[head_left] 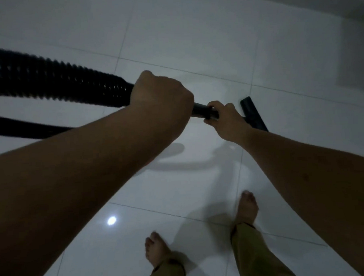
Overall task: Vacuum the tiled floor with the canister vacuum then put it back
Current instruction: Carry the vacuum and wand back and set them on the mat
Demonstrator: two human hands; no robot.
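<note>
Both hands were closed around the vacuum's black tube: the left hand [161, 95] was wrapped in a full fist where the ribbed hose [55, 80] met the smooth wand [203, 110], and the right hand [224, 120] was clamped on the wand further down, fingers curled over the top and thumb underneath. The wand ran forward and down from the left fist, through the right hand, to a flat black floor nozzle [254, 113] that sat on the tiled floor [193, 33] just beyond the right hand's knuckles, its long edge angled across the tile. The hose swept away from the left fist toward the left edge of the view, thick and corrugated, and a 2nd dark stretch of it crossed lower on the left, passing behind the left forearm. The canister itself was out of sight. The floor was made of large glossy white tiles with thin grey grout lines, and it carried soft shadows of the arms plus 1 small bright light reflection [111, 220] near the bottom centre. The person stood barefoot, the left foot [155, 250] nearer the camera and the right foot [246, 208] set ahead of it, both in olive trousers. A darker band, possibly a wall base, ran along the upper right corner.
</note>
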